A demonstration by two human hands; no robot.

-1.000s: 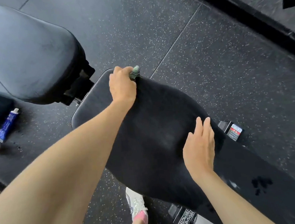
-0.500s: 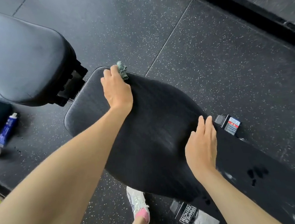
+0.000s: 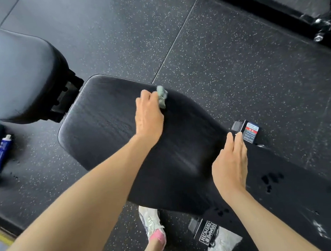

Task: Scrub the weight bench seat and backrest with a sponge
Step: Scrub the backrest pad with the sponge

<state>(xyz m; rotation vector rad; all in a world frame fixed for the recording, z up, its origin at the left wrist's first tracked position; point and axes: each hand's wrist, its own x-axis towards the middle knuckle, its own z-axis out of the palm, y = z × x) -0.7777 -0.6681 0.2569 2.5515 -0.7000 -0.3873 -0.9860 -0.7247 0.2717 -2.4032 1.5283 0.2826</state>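
Grey-green sponge at the black seat's far edge, gripped in our curled left hand; right hand lies flat, fingers straight, well apart.

Left hand, right hand and forearms bare; white lace-up sneakers with grey trim, pink socks at 6 o'clock.

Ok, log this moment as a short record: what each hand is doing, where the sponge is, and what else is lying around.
left hand: grips the sponge, pressing it on the seat near its far edge
right hand: flat, fingers straight, resting on the seat's right edge
backrest: upper left, no hand on it
floor: blue tube lying left of the seat
shoe: white, by the seat's near edge
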